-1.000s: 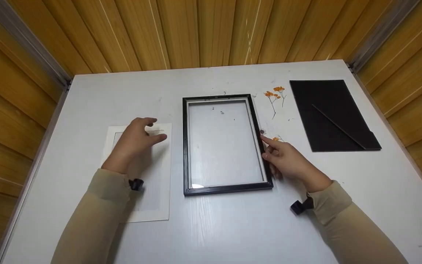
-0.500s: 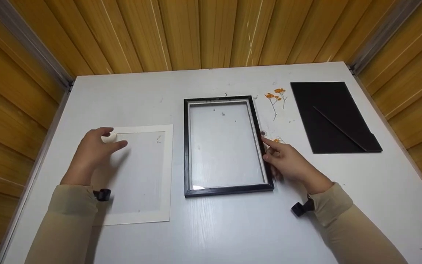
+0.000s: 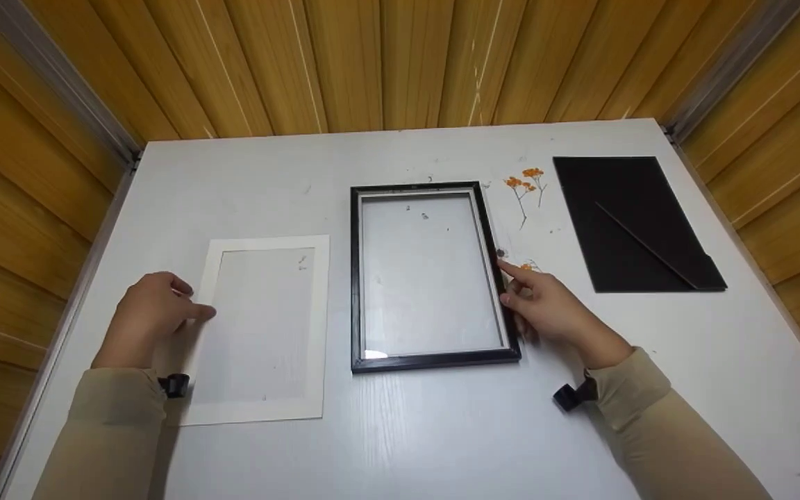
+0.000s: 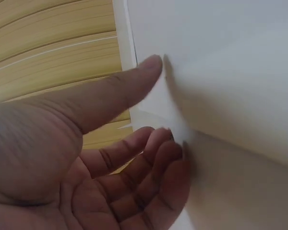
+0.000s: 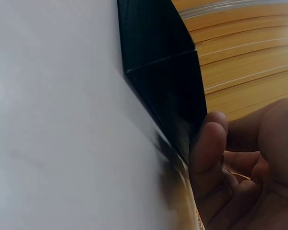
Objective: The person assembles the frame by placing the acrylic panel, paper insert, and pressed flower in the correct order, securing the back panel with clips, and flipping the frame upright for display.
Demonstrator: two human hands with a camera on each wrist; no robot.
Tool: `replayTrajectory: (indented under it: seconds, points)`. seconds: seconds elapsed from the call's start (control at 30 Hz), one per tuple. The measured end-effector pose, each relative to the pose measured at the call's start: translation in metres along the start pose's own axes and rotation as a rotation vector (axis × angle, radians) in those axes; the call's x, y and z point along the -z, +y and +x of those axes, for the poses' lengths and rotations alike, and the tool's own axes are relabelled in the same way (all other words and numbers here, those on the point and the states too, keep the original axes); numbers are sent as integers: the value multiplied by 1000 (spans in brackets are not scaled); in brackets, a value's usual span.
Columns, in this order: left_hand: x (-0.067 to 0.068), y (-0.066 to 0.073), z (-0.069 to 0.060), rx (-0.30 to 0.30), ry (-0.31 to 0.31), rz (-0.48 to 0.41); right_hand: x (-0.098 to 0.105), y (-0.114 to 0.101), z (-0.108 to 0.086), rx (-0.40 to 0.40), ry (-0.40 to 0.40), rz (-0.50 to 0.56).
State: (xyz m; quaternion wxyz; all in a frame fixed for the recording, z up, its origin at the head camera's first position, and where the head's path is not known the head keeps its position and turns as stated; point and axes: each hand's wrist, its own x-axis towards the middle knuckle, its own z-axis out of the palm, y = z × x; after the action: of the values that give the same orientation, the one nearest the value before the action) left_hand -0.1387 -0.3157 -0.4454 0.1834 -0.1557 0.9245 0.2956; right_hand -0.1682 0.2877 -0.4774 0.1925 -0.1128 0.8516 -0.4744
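Note:
A white picture mat (image 3: 319, 333) lies flat on the table at the left. My left hand (image 3: 153, 309) is at its left edge. In the left wrist view the thumb (image 4: 146, 69) reaches to the pale surface, with a gap between it and the loosely bent fingers (image 4: 158, 167). A black picture frame (image 3: 355, 285) lies flat in the middle, with a pale inner lip and a clear pane or opening. My right hand (image 3: 546, 302) grips its right side; in the right wrist view, the fingertips (image 5: 211, 143) are on the dark rim (image 5: 165, 91).
On the right lies a black backing board (image 3: 615, 187) with its stand leg (image 3: 643, 243). Orange dried flowers (image 3: 519, 184) sit between frame and board. Another orange sprig (image 3: 528, 267) is partly hidden behind my right hand. Wooden panels (image 3: 407, 62) rise behind the white table (image 3: 247, 180).
My left hand has moved left and toward me, from over the mat to its left edge, uncovering the mat. My right hand and the frame have kept their places.

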Motion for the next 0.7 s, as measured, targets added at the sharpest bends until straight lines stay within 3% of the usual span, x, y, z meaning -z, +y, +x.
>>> replayTrajectory:
  seconds: [0.17, 0.43, 0.7]
  points:
    - [1, 2, -1, 26, -29, -21, -1, -1, 0, -10, 3, 1]
    - [9, -7, 2, -37, -65, -13, -2, 1, 1, -18, 3, 1]
    - [19, -19, -1, -91, -148, -268, 1, 2, 2, -28, -3, 17]
